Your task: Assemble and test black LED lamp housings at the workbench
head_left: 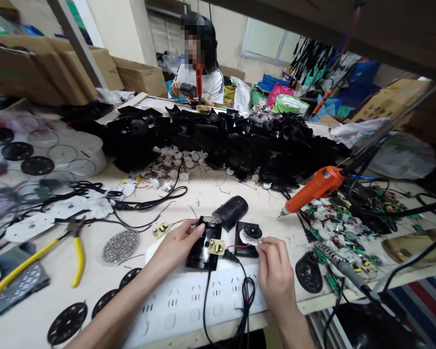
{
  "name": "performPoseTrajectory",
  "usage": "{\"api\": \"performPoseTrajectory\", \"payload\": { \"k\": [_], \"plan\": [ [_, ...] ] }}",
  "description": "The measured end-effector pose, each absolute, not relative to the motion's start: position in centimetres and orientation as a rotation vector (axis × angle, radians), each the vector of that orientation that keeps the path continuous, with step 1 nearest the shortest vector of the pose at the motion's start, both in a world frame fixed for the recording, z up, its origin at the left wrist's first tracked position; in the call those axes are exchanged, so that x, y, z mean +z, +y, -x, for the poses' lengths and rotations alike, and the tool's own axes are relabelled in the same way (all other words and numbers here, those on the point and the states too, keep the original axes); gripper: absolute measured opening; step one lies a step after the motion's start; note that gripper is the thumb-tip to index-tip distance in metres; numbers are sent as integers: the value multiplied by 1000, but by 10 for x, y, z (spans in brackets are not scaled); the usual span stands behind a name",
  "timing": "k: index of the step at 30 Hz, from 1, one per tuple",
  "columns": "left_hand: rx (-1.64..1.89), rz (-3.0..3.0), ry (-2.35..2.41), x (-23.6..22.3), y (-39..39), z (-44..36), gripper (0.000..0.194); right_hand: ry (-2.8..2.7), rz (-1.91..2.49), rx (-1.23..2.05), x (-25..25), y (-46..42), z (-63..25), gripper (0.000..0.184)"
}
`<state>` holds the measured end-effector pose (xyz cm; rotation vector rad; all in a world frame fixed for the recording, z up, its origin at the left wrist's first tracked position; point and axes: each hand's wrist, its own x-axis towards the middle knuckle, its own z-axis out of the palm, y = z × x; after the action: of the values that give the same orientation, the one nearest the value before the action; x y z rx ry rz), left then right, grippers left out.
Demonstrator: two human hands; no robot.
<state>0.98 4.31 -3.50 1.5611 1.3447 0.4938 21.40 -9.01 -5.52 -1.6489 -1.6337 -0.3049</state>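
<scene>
My left hand [181, 242] grips the edge of a glossy black plastic housing [199, 249], thumb on top. A small yellowish circuit board [217, 246] lies against the housing's right side, with a red wire running right. My right hand [276, 266] is closed, its fingertips pinching the end of a small white part [249, 239]. That part lies over a black housing piece with a round disc [252, 230]. Behind them rests a curved black cover [232, 212]. A black power cord [246, 291] hangs down between my hands, over a white power strip [194, 300].
An orange electric screwdriver [312, 189] hangs at the right, above piled circuit boards [334, 223]. A soldering iron [343, 266] lies near the right edge. Yellow-handled pliers [78, 257] and a dish of screws [120, 246] are at left. Black housings [218, 135] heap before a co-worker [214, 87].
</scene>
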Motion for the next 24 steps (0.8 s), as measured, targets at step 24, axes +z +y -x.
{"api": "performPoseTrajectory", "payload": {
  "k": [24],
  "plan": [
    [137, -2446, 577, 2, 45, -88, 57, -884, 1568, -93, 27, -28, -270, 56]
  ]
}}
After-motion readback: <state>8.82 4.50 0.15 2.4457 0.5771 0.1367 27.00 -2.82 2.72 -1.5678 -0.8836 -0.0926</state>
